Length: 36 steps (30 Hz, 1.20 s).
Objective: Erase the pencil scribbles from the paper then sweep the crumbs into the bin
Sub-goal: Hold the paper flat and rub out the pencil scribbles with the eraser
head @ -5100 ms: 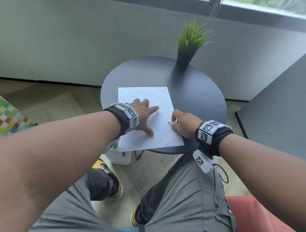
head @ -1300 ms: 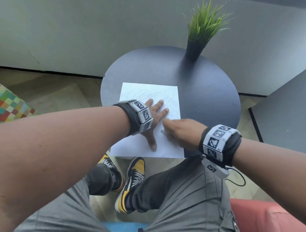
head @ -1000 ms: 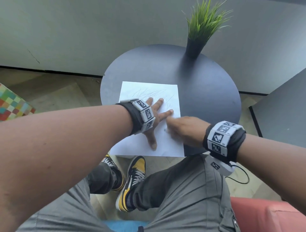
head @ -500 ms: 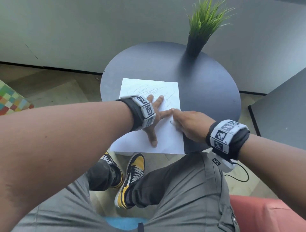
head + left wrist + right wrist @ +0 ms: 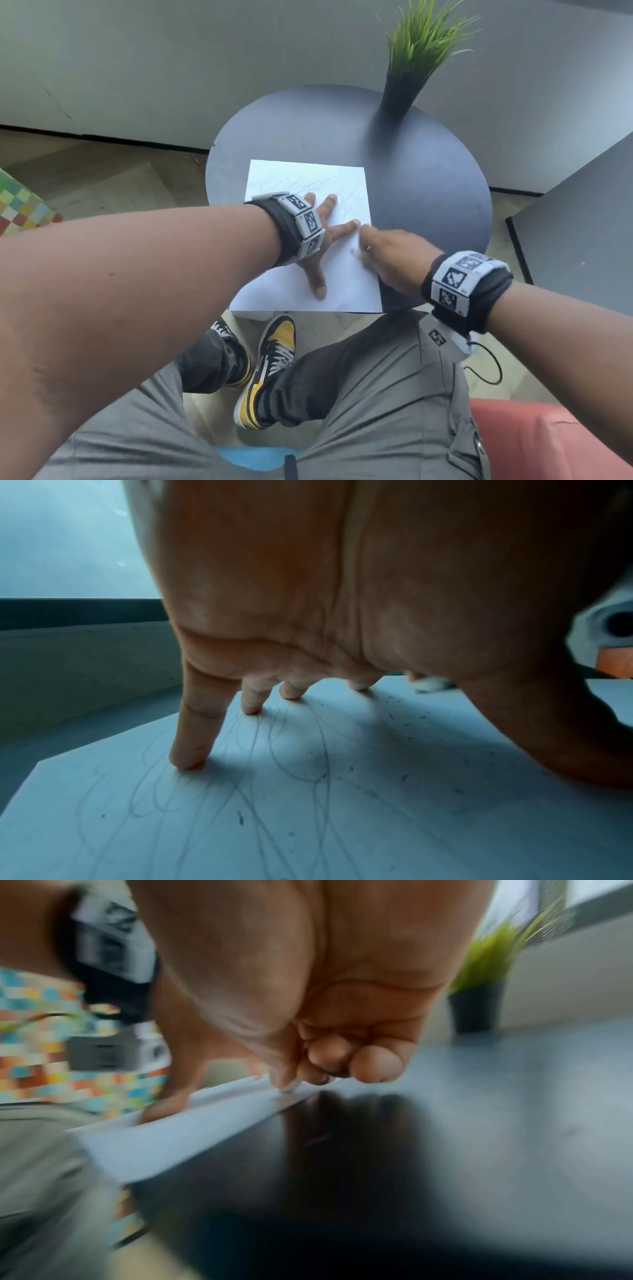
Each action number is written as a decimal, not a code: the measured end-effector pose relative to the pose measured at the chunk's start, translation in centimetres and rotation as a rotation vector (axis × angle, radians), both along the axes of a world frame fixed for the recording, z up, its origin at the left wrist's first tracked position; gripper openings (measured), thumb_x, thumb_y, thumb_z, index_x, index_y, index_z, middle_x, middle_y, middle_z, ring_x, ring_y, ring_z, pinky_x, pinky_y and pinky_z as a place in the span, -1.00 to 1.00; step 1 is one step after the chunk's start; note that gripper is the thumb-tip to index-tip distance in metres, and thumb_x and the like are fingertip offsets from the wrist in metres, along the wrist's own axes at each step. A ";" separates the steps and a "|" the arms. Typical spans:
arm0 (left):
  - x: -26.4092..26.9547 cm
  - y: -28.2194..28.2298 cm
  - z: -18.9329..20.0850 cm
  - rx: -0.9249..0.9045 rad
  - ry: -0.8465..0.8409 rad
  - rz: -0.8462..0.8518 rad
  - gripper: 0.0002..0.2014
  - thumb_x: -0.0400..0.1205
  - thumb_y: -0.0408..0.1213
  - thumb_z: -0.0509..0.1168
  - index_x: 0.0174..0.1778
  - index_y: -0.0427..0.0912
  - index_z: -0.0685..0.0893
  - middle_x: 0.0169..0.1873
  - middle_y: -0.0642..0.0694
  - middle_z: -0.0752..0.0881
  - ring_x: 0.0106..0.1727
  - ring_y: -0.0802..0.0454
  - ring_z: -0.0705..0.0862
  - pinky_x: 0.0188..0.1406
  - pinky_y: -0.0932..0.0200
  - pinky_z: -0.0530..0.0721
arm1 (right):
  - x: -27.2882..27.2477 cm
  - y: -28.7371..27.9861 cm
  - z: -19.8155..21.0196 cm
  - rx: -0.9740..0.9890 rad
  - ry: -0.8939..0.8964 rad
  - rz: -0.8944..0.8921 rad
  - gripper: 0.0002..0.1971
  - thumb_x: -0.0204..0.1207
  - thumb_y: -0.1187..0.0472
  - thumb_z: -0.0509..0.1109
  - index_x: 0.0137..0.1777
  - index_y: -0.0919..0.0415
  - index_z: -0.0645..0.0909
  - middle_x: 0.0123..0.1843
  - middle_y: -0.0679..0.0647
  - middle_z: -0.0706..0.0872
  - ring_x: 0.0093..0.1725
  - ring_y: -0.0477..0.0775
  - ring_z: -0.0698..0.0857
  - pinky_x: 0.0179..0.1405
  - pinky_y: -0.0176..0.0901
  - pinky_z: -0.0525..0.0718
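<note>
A white sheet of paper [image 5: 352, 284] lies on the round dark table [image 5: 428, 192], its near edge overhanging. Pencil scribbles [image 5: 308, 185] cover its far half, and dark eraser crumbs [image 5: 404, 725] dot it. My left hand [image 5: 322, 240] presses flat on the sheet with fingers spread; the fingertips [image 5: 186, 761] touch the scribbled part. My right hand [image 5: 387, 253] is blurred at the sheet's right edge and pinches a small white eraser [image 5: 291, 1088] against the paper [image 5: 192, 1134]. The eraser [image 5: 428, 687] also shows past my left thumb.
A black pot with green grass-like plant [image 5: 400, 96] stands at the table's far right. A grey panel [image 5: 582, 219] is to the right, a red seat [image 5: 548, 442] under me. My legs and yellow-black shoes [image 5: 270, 370] are below the table. A white object [image 5: 253, 314] peeks under the sheet's near edge.
My right hand with the eraser has rubbed back and forth, moving from the sheet's middle toward its right edge. My left hand stays pressed on the paper.
</note>
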<state>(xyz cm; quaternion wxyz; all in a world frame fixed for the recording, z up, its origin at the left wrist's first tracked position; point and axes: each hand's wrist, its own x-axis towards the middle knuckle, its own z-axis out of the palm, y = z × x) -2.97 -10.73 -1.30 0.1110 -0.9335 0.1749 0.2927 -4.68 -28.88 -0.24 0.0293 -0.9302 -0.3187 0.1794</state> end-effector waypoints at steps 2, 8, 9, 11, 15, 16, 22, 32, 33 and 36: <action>-0.1 0.1 -0.1 0.005 0.000 0.003 0.49 -0.02 0.54 0.51 0.61 0.38 -0.41 0.68 -0.22 -0.42 0.67 -0.53 -0.24 0.54 -0.59 0.06 | -0.1 0.0 -0.1 -0.009 -0.024 -0.011 -0.84 0.72 0.03 0.09 0.15 0.09 0.29 -0.17 0.03 0.48 -0.18 0.24 0.57 -0.23 -0.02 0.48; 0.1 0.2 -0.5 -0.013 -0.021 -0.010 0.49 -0.06 0.56 0.50 0.61 0.40 -0.39 0.68 -0.23 -0.40 0.66 -0.55 -0.22 0.51 -0.62 0.10 | -0.7 0.0 0.0 -0.032 0.028 0.068 -0.87 0.73 0.05 0.13 0.13 0.08 0.31 -0.15 0.02 0.51 -0.21 0.19 0.47 -0.25 -0.08 0.39; 0.1 0.3 -0.5 -0.021 -0.020 -0.009 0.49 -0.06 0.56 0.50 0.61 0.40 -0.39 0.68 -0.22 -0.40 0.66 -0.55 -0.22 0.50 -0.63 0.11 | 0.2 -0.4 0.2 -0.015 -0.004 0.000 -0.81 0.74 0.01 0.10 0.20 0.10 0.31 -0.16 0.03 0.49 -0.22 0.19 0.47 -0.25 -0.09 0.36; 0.0 0.2 -0.3 -0.017 -0.019 -0.011 0.49 -0.08 0.56 0.50 0.61 0.41 -0.38 0.68 -0.20 -0.40 0.66 -0.54 -0.22 0.48 -0.64 0.14 | -0.5 -0.1 -0.1 -0.028 -0.024 0.061 -0.82 0.71 0.06 0.14 0.19 0.10 0.28 -0.17 0.03 0.48 -0.21 0.23 0.50 -0.25 -0.08 0.38; 0.0 0.2 -0.3 -0.013 0.007 0.003 0.51 -0.12 0.59 0.47 0.59 0.43 -0.42 0.67 -0.17 -0.45 0.67 -0.51 -0.25 0.49 -0.64 0.11 | -2.8 1.6 -0.1 -0.089 0.146 0.212 -0.85 0.65 0.17 0.21 0.12 0.12 0.31 -0.06 0.17 0.62 -0.15 0.24 0.53 -0.24 -0.05 0.45; 0.0 0.2 -0.3 -0.024 0.009 0.006 0.50 -0.09 0.58 0.48 0.60 0.42 -0.41 0.68 -0.18 -0.44 0.67 -0.52 -0.24 0.50 -0.64 0.10 | -1.7 1.5 0.3 -0.067 0.137 0.122 -0.80 0.67 0.11 0.20 0.21 0.15 0.36 -0.01 0.21 0.65 -0.11 0.25 0.56 -0.20 -0.05 0.48; -1.4 1.4 -0.1 -0.156 -0.088 -0.012 0.23 0.25 0.56 0.37 0.72 0.21 -0.13 0.73 -0.16 -0.18 0.71 -0.28 -0.10 0.56 -0.40 0.29 | 3.1 -2.2 -0.3 -0.035 0.057 -0.190 -0.72 0.67 -0.16 0.14 -0.04 0.05 0.37 -0.19 0.13 0.65 -0.18 0.28 0.62 -0.13 0.07 0.64; -1.7 3.5 -0.5 -0.130 -0.041 0.032 0.29 0.21 0.59 0.36 0.69 0.26 -0.28 0.72 -0.09 -0.35 0.73 -0.21 -0.28 0.58 -0.49 0.11 | -2.1 2.3 -0.4 -0.030 0.092 0.067 -0.77 0.72 -0.08 0.06 -0.04 0.06 0.22 -0.19 0.04 0.53 -0.20 0.23 0.52 -0.20 0.05 0.55; -1.7 3.5 -0.4 -0.132 -0.036 0.028 0.29 0.22 0.59 0.36 0.70 0.26 -0.28 0.72 -0.09 -0.36 0.73 -0.21 -0.28 0.58 -0.49 0.10 | -1.6 2.3 -0.2 -0.040 0.095 0.062 -0.76 0.71 -0.10 0.07 -0.01 0.07 0.27 -0.18 0.04 0.54 -0.18 0.23 0.55 -0.16 0.06 0.59; -1.5 3.3 -0.5 -0.146 -0.041 0.030 0.31 0.19 0.63 0.33 0.70 0.25 -0.29 0.72 -0.11 -0.34 0.73 -0.23 -0.26 0.58 -0.49 0.10 | 2.0 0.7 0.0 -0.015 0.092 -0.175 -0.72 0.70 -0.12 0.11 0.07 0.11 0.37 -0.12 0.13 0.61 -0.13 0.29 0.61 -0.09 0.07 0.64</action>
